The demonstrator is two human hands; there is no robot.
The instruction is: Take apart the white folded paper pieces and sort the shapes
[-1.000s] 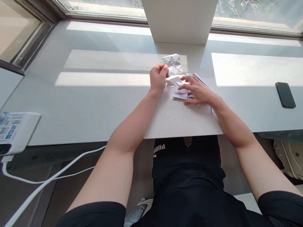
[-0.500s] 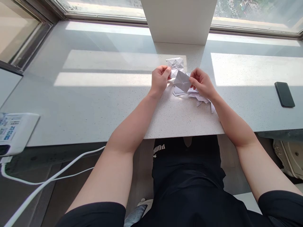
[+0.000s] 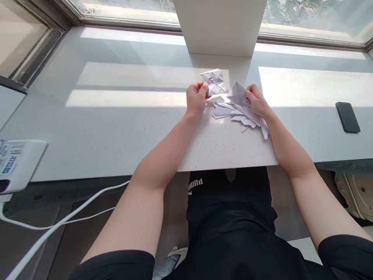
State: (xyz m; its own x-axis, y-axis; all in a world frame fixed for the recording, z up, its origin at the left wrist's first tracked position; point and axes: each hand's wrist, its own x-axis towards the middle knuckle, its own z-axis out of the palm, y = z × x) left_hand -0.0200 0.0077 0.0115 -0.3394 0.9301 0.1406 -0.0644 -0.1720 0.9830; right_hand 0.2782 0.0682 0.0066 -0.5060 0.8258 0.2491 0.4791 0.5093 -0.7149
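My left hand [image 3: 198,95] pinches the left edge of a creased, folded paper square [image 3: 215,81] between thumb and fingers. Its upper face carries a star of fold lines. To the right, my right hand [image 3: 256,100] is closed on the edge of a second folded paper piece [image 3: 236,93], which is tilted with a corner pointing up. Below that piece lies a loose pile of white folded paper pieces [image 3: 247,116] on the white speckled counter [image 3: 131,128]. The right hand and its paper cover part of the pile.
A black phone [image 3: 347,117] lies on the counter at the right. At the left edge sits a white device [image 3: 21,165] with a white cable [image 3: 64,219] running below the counter. A pale pillar [image 3: 220,27] rises at the back between windows.
My right hand has moved right with its paper piece, away from the square in my left hand. More of that square and of the pile now shows.
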